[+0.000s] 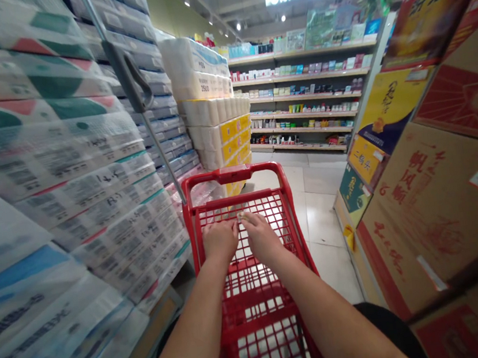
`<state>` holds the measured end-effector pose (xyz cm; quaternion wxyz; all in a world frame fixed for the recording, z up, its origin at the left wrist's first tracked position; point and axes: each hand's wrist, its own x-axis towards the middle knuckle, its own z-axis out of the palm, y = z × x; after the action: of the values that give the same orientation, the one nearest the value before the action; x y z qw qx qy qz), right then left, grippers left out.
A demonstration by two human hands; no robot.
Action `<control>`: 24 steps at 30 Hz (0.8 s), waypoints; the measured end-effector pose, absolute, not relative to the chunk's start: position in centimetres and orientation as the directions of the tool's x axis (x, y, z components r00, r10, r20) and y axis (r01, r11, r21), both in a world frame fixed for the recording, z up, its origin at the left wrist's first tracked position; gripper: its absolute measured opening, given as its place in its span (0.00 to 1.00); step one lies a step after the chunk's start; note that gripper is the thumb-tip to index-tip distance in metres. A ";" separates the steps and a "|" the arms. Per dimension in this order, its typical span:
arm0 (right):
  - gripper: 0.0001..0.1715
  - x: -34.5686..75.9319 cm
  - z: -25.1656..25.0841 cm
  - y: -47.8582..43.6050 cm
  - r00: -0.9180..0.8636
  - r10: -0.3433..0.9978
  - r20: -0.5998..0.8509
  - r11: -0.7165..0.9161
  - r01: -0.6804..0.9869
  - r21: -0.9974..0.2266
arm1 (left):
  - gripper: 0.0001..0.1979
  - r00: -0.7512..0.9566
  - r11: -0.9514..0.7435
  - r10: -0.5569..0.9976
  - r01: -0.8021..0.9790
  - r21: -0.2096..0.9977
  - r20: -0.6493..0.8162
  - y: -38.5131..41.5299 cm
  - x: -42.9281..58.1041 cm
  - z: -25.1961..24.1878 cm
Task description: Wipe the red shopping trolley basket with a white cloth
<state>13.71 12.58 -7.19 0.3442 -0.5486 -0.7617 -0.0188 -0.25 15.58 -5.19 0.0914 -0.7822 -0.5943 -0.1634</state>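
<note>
Both of my arms reach forward over a red shopping basket cart (243, 283) with grid-like walls. My left hand (221, 240) is closed above the grid, its fingers curled toward the other hand. Beside it, my right hand (260, 234) is closed too, with a small pale thing (241, 216) at its fingertips that I cannot make out. The hands are close together, near the far part of the grid. Beyond them the cart's red handle (235, 173) stands up, with neither hand on it.
Tall stacks of wrapped paper packs (63, 136) line the left, with a metal pole (126, 76) before them. Paper rolls (209, 113) stand farther on. Cardboard boxes (451, 205) are piled at the right. Shelves of small products (300, 78) cross the back, beyond a tiled floor (322, 221).
</note>
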 end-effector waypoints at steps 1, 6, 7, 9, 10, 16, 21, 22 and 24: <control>0.32 13.8 -7.2 12.7 -0.108 0.829 0.549 0.355 0.860 -0.366 | 0.21 0.236 -0.273 0.901 0.960 0.054 0.363 15.5 -0.2 -5.2; 0.30 14.0 -7.1 12.7 -0.009 0.832 0.555 0.266 0.883 -0.386 | 0.21 0.196 -0.245 0.899 0.966 0.078 0.391 15.3 -0.1 -5.2; 0.29 13.9 -7.1 12.6 -0.089 0.829 0.552 0.331 0.874 -0.356 | 0.21 0.192 -0.241 0.898 0.967 0.077 0.396 15.3 -0.1 -5.3; 0.30 13.9 -7.1 12.5 -0.191 0.820 0.540 0.411 0.853 -0.322 | 0.21 0.196 -0.243 0.893 0.968 0.068 0.404 15.3 -0.1 -5.4; 0.31 13.9 -7.2 12.6 -0.173 0.825 0.539 0.395 0.858 -0.329 | 0.21 0.201 -0.247 0.890 0.967 0.062 0.408 15.4 -0.1 -5.5; 0.30 13.7 -7.1 12.3 -0.031 0.847 0.530 0.277 0.878 -0.390 | 0.22 0.261 -0.301 0.876 0.953 0.039 0.405 15.8 -0.4 -5.8; 0.29 13.3 -6.9 11.8 -0.147 0.848 0.508 0.369 0.853 -0.370 | 0.22 0.280 -0.319 0.872 0.947 0.032 0.402 16.0 -0.6 -5.8; 0.29 13.4 -6.8 11.8 -0.078 0.858 0.507 0.308 0.868 -0.389 | 0.22 0.280 -0.319 0.869 0.947 0.030 0.409 16.0 -0.6 -5.8; 0.28 13.5 -6.6 11.7 0.011 0.872 0.490 0.217 0.888 -0.405 | 0.23 0.280 -0.319 0.862 0.948 0.021 0.422 16.0 -0.6 -5.8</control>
<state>13.48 11.73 -6.63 0.3374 -0.6257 -0.7033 -0.0123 -0.55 15.98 -5.82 0.1177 -0.7914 -0.5717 -0.1817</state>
